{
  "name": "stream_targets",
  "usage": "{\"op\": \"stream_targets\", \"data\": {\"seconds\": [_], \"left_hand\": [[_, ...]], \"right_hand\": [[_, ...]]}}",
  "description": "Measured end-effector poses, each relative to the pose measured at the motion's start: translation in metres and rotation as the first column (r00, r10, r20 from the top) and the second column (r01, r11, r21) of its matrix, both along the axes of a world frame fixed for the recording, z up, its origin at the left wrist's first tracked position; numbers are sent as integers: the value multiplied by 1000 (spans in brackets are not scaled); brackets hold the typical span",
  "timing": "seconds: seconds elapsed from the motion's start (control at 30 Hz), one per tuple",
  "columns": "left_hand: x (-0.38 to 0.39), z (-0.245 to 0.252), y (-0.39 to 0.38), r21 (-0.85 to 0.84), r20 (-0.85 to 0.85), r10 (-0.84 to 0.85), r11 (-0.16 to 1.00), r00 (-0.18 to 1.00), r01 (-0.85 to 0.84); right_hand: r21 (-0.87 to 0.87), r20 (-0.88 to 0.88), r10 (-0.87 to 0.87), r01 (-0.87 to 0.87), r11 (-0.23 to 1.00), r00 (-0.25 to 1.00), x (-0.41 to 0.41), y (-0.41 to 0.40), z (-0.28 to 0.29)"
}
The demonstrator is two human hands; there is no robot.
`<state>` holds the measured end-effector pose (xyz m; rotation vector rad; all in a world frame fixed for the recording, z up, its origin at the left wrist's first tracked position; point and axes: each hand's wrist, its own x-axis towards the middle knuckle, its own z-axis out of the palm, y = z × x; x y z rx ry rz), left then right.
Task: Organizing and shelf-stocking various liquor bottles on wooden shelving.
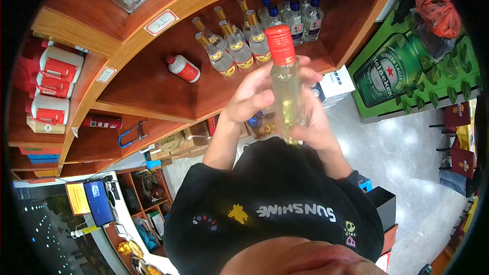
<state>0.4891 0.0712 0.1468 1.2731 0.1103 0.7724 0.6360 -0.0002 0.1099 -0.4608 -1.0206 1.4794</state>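
A clear glass bottle (285, 91) with a red screw cap is held up before my chest, tilted slightly. Pale yellowish liquid shows inside it. My left hand (250, 95) is around the upper part, its thumb near the side and its fingers partly hidden behind the glass. Lower down, my right hand (317, 120) grips the bottle, with the thumb across the front near the base. Beyond the hands, a wooden shelf (153, 72) carries gold-capped glass bottles (236, 47), blue-capped glass bottles (294, 23) and a white bottle with a red cap (184, 68).
White jugs with red labels (55, 84) stand on the left shelf. A blue-handled metal tool (131, 133) lies on a lower shelf. Cardboard boxes (183, 141) sit below. To the right are white cartons (336, 84), a green beer display (386, 72) and chairs (458, 137).
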Motion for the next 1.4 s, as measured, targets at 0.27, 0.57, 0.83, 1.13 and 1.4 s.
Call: {"op": "stream_targets", "data": {"seconds": [0.27,0.57,0.83,1.13,1.4], "left_hand": [[9,55,-11,147,29,223,963,974,-225],[4,193,30,528,360,209,758,909,-383],[19,199,74,750,39,814,359,580,-555],[24,168,119,827,338,854,-68,396,-559],[25,164,116,873,346,898,-204,270,-442]], "right_hand": [[376,448,-501,352,857,740,3,4,61],[959,136,-940,196,204,313,10,67,180],[901,302,-907,223,372,292,17,134,192],[876,251,-900,313,368,357,28,181,184],[932,207,-968,271,239,143,31,186,190]]}}
